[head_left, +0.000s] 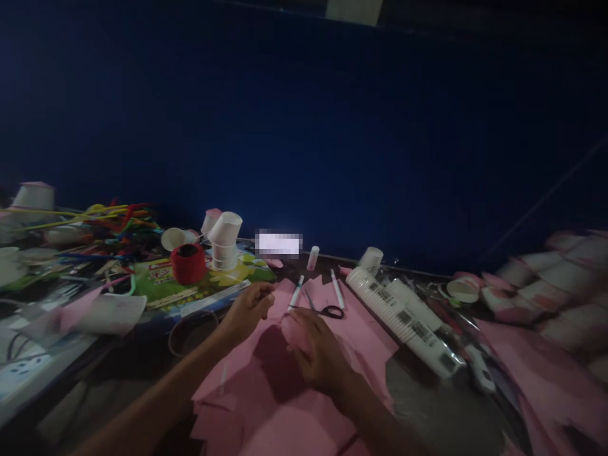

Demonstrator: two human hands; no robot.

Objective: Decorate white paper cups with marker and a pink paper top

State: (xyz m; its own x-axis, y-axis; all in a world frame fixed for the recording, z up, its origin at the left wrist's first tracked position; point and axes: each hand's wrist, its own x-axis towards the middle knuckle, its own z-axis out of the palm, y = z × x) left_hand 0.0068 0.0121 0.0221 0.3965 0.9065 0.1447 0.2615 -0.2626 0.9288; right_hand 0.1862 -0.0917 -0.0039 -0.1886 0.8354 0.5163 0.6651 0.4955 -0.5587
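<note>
My right hand is closed on a small pink paper piece above the middle of the table. To its left, my left hand hovers with loosely curled fingers, slightly apart, and nothing visible in them. Pink paper sheets lie spread in a loose pile under both hands. Just beyond the right hand, black-handled scissors rest on the paper. Two white pens, a left pen and a right pen, lie near the scissors. A glue stick stands upright behind them.
Wrapped stacks of paper cups lie right of the paper. A red yarn roll and white cups stand on a green packet at left. Colourful pipe cleaners, a power strip and piled cups flank the sides.
</note>
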